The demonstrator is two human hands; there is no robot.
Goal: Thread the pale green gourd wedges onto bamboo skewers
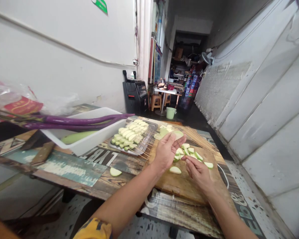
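My left hand point(166, 150) is raised over the wooden cutting board point(189, 189), fingers closed on a pale zucchini slice point(178, 134). My right hand point(197, 171), lower and further right, pinches a thin wooden skewer point(181, 146) that slants up toward that slice. Whether its tip has entered the slice I cannot tell. Cut half-round zucchini pieces point(190, 152) with green skin lie on the board between and behind my hands. One loose piece point(175, 170) rests nearer to me. Left of the board, a metal tray point(153, 127) carries rows of threaded skewers.
Bare skewers point(199, 136) lie behind the board. At the left, purple eggplants point(84, 122) lie across a white bin point(77, 151) with a pale green zucchini point(77, 136) inside. A knife-like wooden handle point(43, 152) and a stray slice point(115, 172) are on the table. A wall runs along the right.
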